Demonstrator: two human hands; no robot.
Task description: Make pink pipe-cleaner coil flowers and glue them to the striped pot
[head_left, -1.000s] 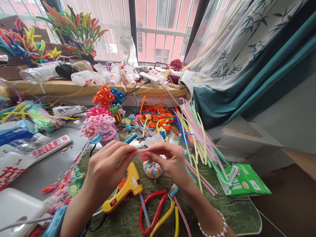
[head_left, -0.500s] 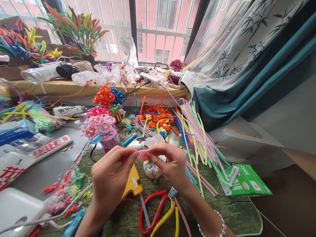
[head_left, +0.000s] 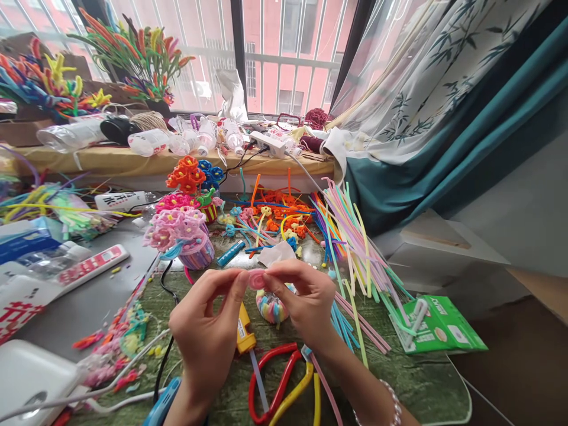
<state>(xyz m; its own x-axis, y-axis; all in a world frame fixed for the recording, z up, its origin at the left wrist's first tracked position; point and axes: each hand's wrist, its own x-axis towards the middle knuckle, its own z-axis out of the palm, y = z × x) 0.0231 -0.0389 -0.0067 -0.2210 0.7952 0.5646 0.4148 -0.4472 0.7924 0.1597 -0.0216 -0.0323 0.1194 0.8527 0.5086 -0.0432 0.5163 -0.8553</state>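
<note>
Between both hands is a pink pipe cleaner (head_left: 256,280) wound into a small flat coil. My left hand (head_left: 208,325) pinches its left end between thumb and forefinger. My right hand (head_left: 306,302) grips the coil's right side the same way. Just below and behind the coil sits a round striped pastel pipe-cleaner piece (head_left: 271,307), partly covered by my right hand. A yellow glue gun (head_left: 244,332) lies by my left hand, mostly hidden, with a glue stick (head_left: 260,381) poking out. Nearer to me are pliers with red handles (head_left: 284,378) and a tool with yellow handles (head_left: 297,393).
Pastel pipe cleaners (head_left: 350,236) are heaped at the right beside a green packet (head_left: 448,325). A pot of pink pipe-cleaner flowers (head_left: 177,231) stands at the left back. Orange pieces (head_left: 284,204) lie behind. A white box (head_left: 35,384) and cables occupy the left front.
My left hand and forearm have shifted slightly right, covering more of the glue gun and baring the black cord. The pinch on the pink coil stays.
</note>
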